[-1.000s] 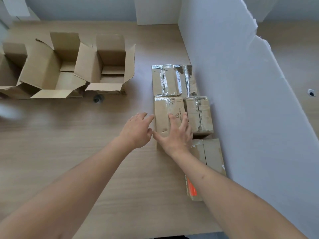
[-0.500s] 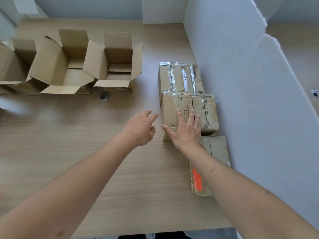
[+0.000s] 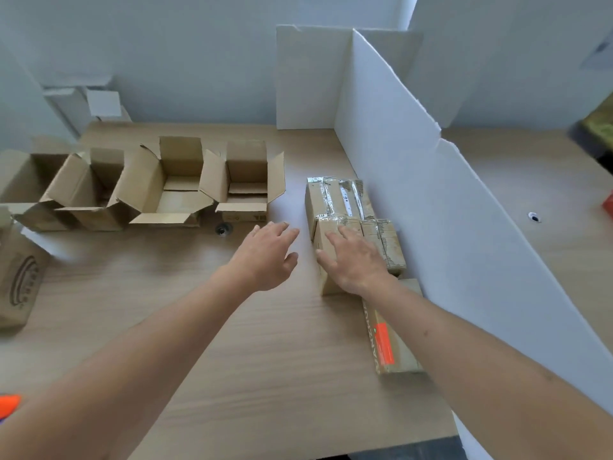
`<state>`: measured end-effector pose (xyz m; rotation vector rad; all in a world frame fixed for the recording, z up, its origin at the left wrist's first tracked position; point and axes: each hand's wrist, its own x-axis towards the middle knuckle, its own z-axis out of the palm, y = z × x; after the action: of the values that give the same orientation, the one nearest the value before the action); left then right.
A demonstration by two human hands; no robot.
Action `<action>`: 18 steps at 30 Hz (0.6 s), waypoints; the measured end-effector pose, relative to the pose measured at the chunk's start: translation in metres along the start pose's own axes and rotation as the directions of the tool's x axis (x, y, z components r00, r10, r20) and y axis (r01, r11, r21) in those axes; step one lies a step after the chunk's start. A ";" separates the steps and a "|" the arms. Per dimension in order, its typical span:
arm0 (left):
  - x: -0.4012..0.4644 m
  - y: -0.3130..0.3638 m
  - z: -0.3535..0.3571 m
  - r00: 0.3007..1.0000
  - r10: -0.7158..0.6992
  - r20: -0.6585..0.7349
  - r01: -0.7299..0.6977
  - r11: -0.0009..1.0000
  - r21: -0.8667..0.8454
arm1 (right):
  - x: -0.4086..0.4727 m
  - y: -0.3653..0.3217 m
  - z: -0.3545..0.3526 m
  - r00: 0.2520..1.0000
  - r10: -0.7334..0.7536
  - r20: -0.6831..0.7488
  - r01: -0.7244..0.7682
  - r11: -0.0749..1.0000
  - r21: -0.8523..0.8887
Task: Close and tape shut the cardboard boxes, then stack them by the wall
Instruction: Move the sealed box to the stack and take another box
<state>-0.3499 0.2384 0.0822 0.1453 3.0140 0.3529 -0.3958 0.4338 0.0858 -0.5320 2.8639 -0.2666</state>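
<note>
r hand (image 3: 356, 260) flat on taped box (image 3: 326, 257), l hand (image 3: 265, 257) grip relaxed; open boxes (image 3: 180, 190) look empty, partly hidden.

Taped, closed cardboard boxes along the white partition wall (image 3: 431, 200), right side: four.
- far taped box (image 3: 335, 197)
- middle-left taped box (image 3: 326, 240)
- middle-right taped box (image 3: 386, 245)
- near box with an orange label (image 3: 389, 346)

Open cardboard boxes, far left of the worktop (image 3: 232, 343): three plainly seen.
- right open box (image 3: 247, 184)
- middle open box (image 3: 166, 194)
- left open box (image 3: 86, 194); possibly another beyond it, cut off by the frame edge.

Printed cardboard box (image 3: 16, 287), near left: one.

Hands: two, left hand (image 3: 265, 257) and right hand (image 3: 356, 260).
</note>
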 end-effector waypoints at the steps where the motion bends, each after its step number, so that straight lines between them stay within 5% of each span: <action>1: -0.007 -0.003 -0.008 1.000 -0.003 -0.008 0.003 1.000 0.009 | -0.005 -0.006 -0.008 1.000 -0.028 -0.008 0.028 0.999 -0.035; 18: -0.185 0.005 -0.107 0.922 -0.296 -0.249 0.307 0.952 0.002 | -0.089 -0.108 -0.086 0.879 -0.472 -0.074 0.466 0.881 -0.083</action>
<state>-0.1788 0.1993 0.2041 -0.3871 3.2148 0.2977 -0.3002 0.3798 0.2069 -1.2617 2.7925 -0.2827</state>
